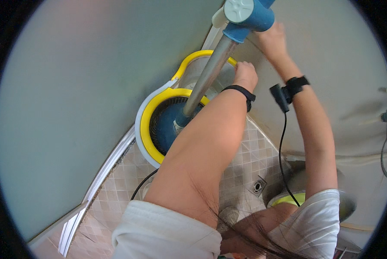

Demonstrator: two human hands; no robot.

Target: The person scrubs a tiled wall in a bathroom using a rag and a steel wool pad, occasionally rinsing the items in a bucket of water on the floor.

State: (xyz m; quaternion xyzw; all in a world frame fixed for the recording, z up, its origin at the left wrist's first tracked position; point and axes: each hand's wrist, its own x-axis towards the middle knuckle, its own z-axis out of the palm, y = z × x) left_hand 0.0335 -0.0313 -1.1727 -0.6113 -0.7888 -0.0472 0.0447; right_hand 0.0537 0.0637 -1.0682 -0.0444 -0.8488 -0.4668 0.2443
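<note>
A spin mop bucket with a yellow rim (147,121) stands on the tiled floor. In its round spin basket sits a blue mop head (164,119), and the metal mop pole (211,69) rises slanted to a blue plastic joint (256,19) with a white knob. My left hand (246,74) is at the yellow rim of the bucket's far compartment, its fingers curled there; the grip is partly hidden. My right hand (272,37) is raised beside the blue joint, partly behind it and blurred, so what it holds cannot be told. Both wrists wear black straps.
A greenish panel (67,97) stands along the left, with a metal track (107,168) at its foot. A pale wall (335,64) is at the right. The floor has a square drain (258,186). A yellow-green object (287,198) lies low at the right. Black cables hang near both arms.
</note>
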